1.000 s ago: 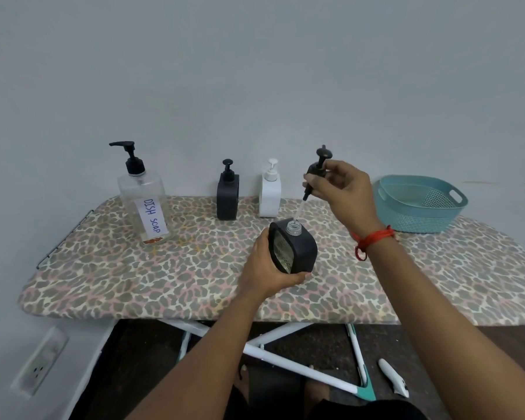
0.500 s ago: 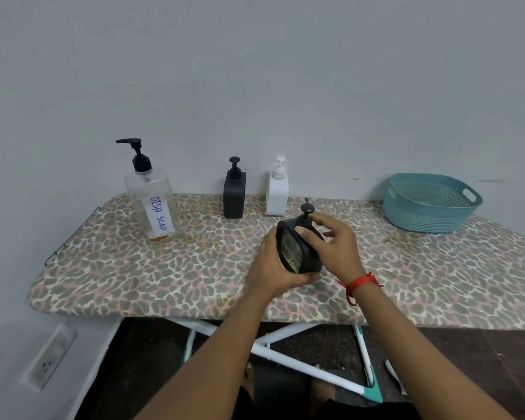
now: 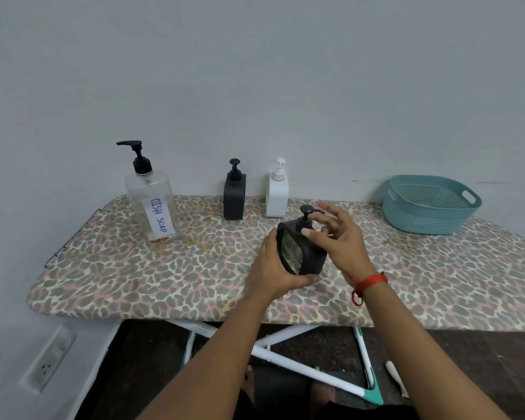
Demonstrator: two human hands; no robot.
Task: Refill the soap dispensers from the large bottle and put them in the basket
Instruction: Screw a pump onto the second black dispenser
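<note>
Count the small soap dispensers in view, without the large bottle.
3. A black dispenser and a white dispenser stand at the back near the wall; a second black dispenser is gripped by the left hand nearer the front. None seems hidden.

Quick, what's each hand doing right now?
Left hand: grips the front black dispenser.
Right hand: open, thumb by its pump.

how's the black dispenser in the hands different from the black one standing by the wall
The held black dispenser is tilted and gripped by the left hand, with the right hand at its pump. The black dispenser by the wall stands upright and untouched. The held one shows a glossy front panel, the wall one only a plain dark side. Both are squarish black bottles with black pumps.
</note>
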